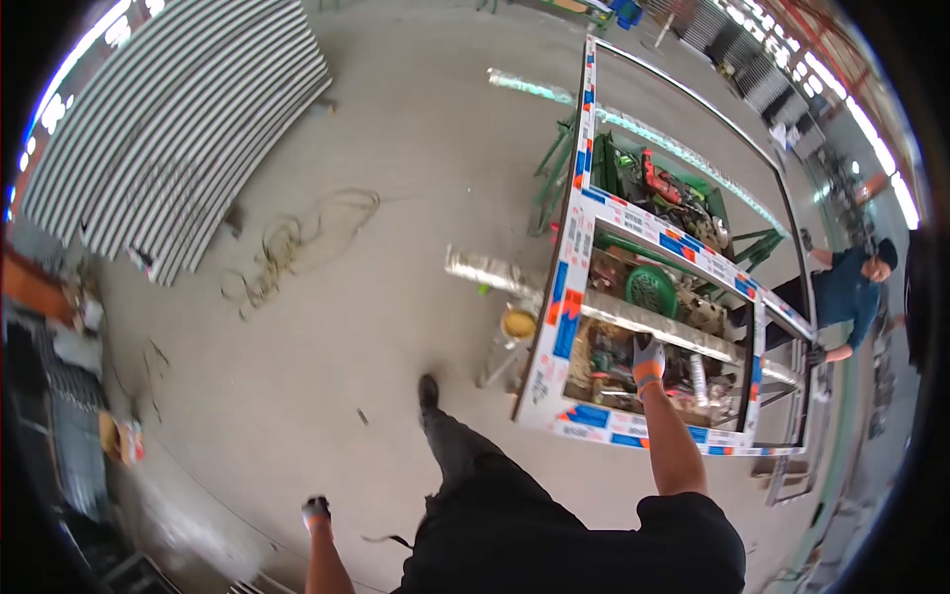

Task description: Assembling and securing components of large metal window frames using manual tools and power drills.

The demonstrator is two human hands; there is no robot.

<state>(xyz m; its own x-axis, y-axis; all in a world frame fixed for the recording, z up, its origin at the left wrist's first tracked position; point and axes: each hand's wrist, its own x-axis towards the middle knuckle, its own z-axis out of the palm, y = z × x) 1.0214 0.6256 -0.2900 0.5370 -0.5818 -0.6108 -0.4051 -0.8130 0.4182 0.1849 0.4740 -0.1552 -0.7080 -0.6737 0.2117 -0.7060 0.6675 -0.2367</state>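
Head view: the right hand [648,358], gloved in grey and orange, lies near 4 o'clock, seen over the nearest opening of a large taped frame [566,327], which fills the area from 1 to 4 o'clock. Its fingers lie beside a pale wrapped bar [495,272] passing beneath the frame; whether they touch or grip anything cannot be told. The left hand [316,512], similarly gloved, is at 7 o'clock, well apart from the frame; its fingers look curled, but their spacing is too small to make out. Through the openings appear a green bowl [650,290] and a red tool [661,178], partly hidden among indistinct clutter. A co-worker [856,292] stands at 3 o'clock, legs partly covered by the frame. At 10 o'clock, ribbed sheets [178,129] blur into the dark rim.
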